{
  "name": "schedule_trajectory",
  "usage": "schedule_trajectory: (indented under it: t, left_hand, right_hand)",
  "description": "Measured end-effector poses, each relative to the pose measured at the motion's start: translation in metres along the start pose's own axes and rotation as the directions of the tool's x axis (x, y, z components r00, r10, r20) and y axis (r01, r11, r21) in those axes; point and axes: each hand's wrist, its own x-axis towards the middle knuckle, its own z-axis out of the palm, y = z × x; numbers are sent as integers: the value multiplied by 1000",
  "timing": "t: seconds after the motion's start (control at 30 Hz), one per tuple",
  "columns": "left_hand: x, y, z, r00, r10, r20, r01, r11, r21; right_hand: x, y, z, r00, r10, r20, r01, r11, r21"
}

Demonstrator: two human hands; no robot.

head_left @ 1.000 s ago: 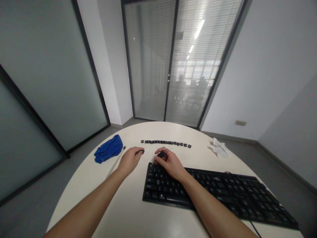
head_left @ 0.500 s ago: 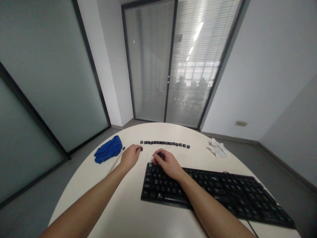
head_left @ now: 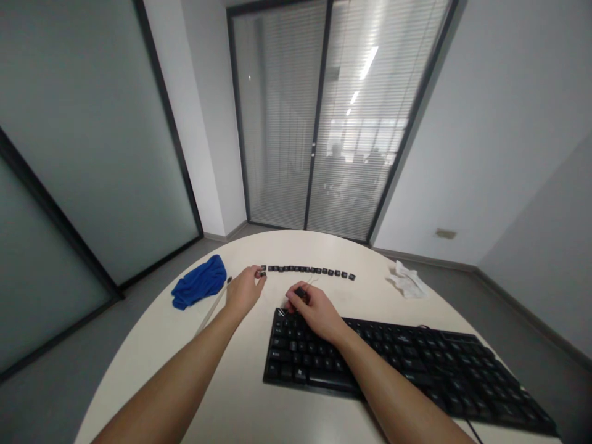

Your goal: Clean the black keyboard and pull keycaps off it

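Note:
Several small black keycaps [head_left: 302, 269] lie in a row across the white round table [head_left: 240, 394]. At the row's left end, my left hand [head_left: 243, 290] pinches one black keycap [head_left: 263, 274], just below the leftmost keycap [head_left: 263, 267]. My right hand [head_left: 317, 308] is closed round a small dark tool [head_left: 300, 292] with thin wire ends, above the upper left corner of a black keyboard [head_left: 393, 364]. The keyboard lies slantwise, partly under my right forearm.
A blue cloth [head_left: 200, 282] lies on the left of the table, beside a thin pale stick with a dark tip [head_left: 213, 311]. A crumpled white tissue [head_left: 407, 280] sits at the right. A cable runs from the keyboard's near side.
My left hand has moved slightly up, bringing the keycap nearer the row's left end. My right hand stays nearly in place. The view has shifted slightly.

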Motion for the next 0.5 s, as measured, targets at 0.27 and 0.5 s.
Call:
schedule_trajectory:
  t: [0.27, 0.5]
  left_hand:
    - [4, -4, 2, 1000, 18, 16, -18, 1000, 14]
    - [1, -1, 0, 1000, 18, 9, -18, 1000, -3]
  right_hand:
    - [0, -1, -1, 1000, 16, -5, -16, 1000, 20]
    - [0, 1, -3, 997, 20, -76, -19, 1000, 10]
